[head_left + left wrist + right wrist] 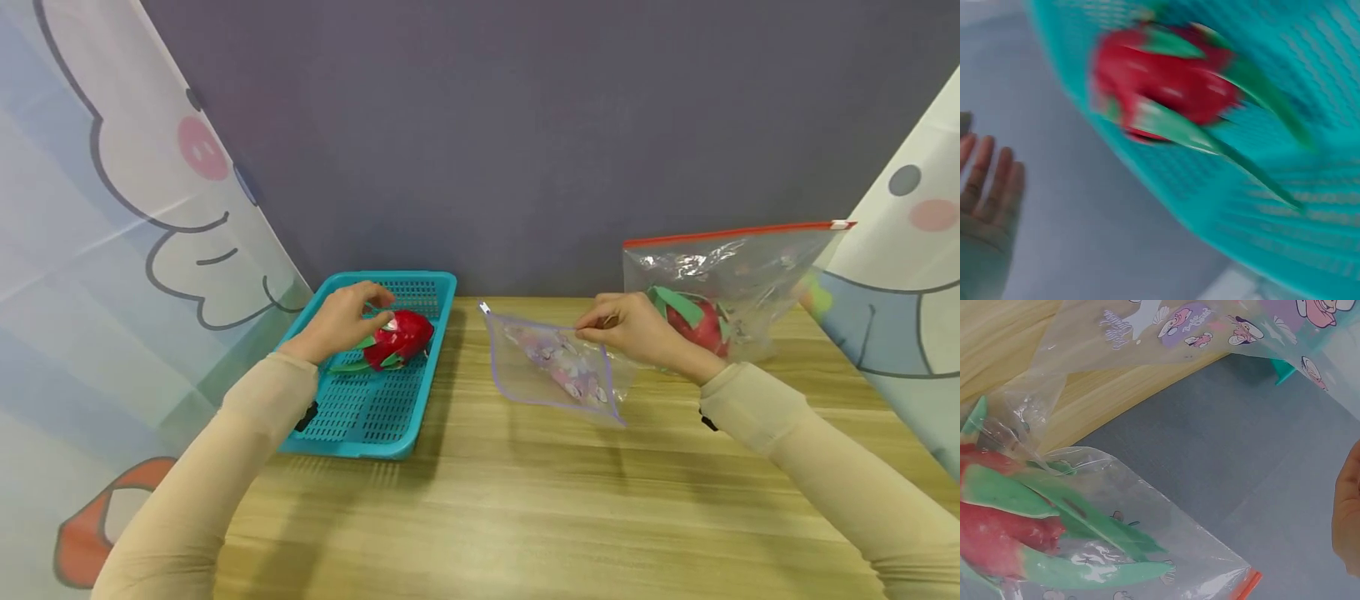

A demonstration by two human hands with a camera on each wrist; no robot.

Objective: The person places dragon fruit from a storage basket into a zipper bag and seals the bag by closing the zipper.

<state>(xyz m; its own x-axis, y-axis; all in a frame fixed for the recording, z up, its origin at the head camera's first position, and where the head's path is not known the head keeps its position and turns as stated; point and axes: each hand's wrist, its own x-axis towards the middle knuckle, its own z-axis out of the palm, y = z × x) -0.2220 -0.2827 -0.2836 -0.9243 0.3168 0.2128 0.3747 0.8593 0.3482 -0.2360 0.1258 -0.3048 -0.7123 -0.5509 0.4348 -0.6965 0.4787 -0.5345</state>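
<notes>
Wooden bench (525, 500) fills my head view from 3 to 9 o'clock, running back to a grey-purple wall (525, 125) at 12. At about 10 o'clock on it I see a turquoise perforated basket (352, 417), and at 2 o'clock a large clear bag with a red zip strip (738, 232) stands upright with a dragon fruit (701, 321) inside it. Between these two, near 12 o'clock, a smaller clear pouch with purple edging and cartoon prints (555, 371) is lifted off the bench at a tilt. A second red dragon fruit with green scales (397, 337) lies in the basket's far half; the left wrist view shows it blurred against the mesh. My left hand (341, 321) rests over that fruit's left end, fingers bent across it, though I cannot tell whether the grip has truly closed round it. My right hand (633, 332) pinches the pouch's upper right edge, a narrow grip between thumb and fingertips, just in front of the bagged fruit.
</notes>
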